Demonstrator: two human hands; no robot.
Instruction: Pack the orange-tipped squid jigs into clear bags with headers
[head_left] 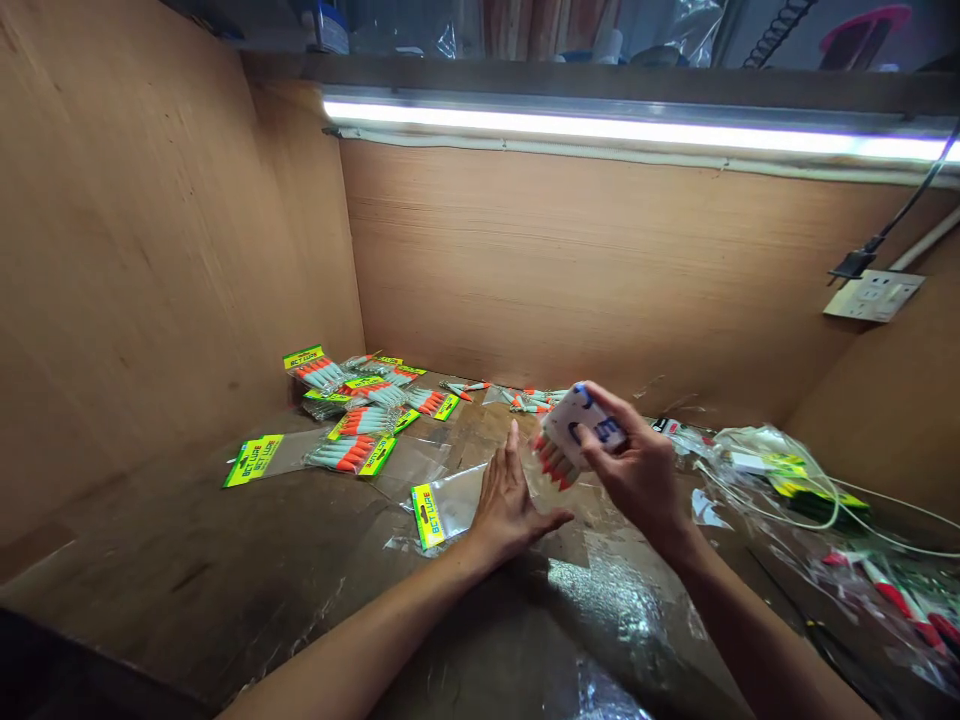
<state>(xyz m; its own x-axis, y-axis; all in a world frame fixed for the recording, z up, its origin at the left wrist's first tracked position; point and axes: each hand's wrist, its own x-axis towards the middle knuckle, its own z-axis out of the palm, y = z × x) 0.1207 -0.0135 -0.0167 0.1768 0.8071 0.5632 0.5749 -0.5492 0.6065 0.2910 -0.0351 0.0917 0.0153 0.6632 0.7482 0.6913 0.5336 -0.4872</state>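
A row of orange-tipped lures [553, 462] juts from a white block [589, 425] above the table [262, 570], gripped in the right hand [637, 460], thumb across its face. Just beside it, the left hand [510, 505] grasps nothing, fingers spread near the end of a clear bag [459, 500]; whether they touch, I can't tell. Bagged lures [367, 395] lie heaped over to the left.

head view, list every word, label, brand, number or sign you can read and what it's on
"BCT LURE": bag near the left hand
"BCT LURE", twice: leftmost card
"BCT LURE": upper-left card
Too blurred or small to read: blue marks on the white block, remaining cards, blue container
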